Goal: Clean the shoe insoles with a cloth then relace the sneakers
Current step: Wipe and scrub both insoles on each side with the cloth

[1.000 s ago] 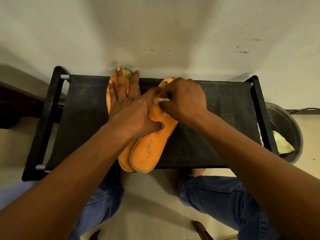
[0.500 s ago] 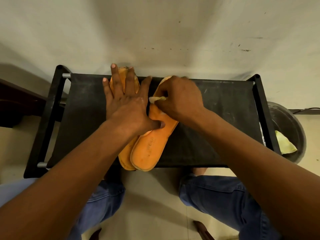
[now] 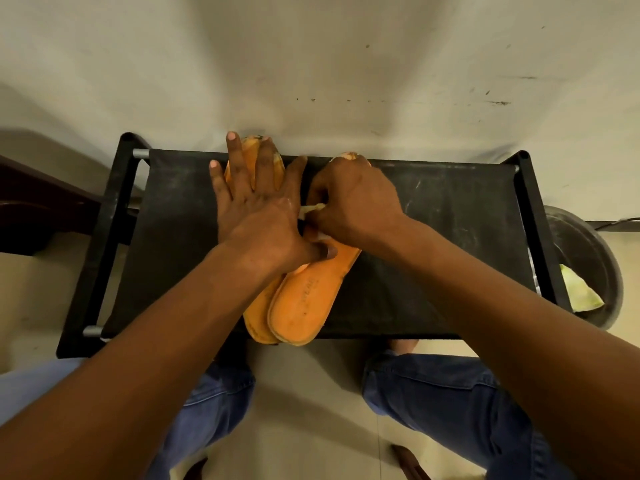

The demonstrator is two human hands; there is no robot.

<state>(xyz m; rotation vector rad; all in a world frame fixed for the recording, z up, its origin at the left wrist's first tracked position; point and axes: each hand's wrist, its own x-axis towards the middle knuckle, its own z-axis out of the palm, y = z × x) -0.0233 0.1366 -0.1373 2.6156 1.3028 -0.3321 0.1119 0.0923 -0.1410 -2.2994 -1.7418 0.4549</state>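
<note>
Two orange insoles lie on the black fabric top of a low rack (image 3: 433,237), their long axes running near to far. The right insole (image 3: 304,299) has its rounded heel at the near edge, overhanging it slightly, and its toe at the far edge, leaning a little right as it goes away from me. The left insole (image 3: 258,327) lies just beside it, partly under it at the heel, its toe reaching past the far edge by the wall.

My left hand (image 3: 256,216) lies flat across both, fingers straight and spread, pointing away from me. The fingertips rest on the left insole's toe, and the thumb stretches right to press on the middle of the right insole. It holds nothing in a curl; it only pins them down.

My right hand (image 3: 353,202) sits knuckles up over the far half of the right insole, fingers curled round a pale cloth (image 3: 311,211). Only a small fold of it shows between my two hands. The cloth is against the insole's top face, just beyond my left thumb.

Both forearms reach in from the near corners. My knees in blue jeans (image 3: 450,393) show below the rack. At the far right a dark round bin (image 3: 595,244) holds a pale yellow-green rag (image 3: 578,292).
</note>
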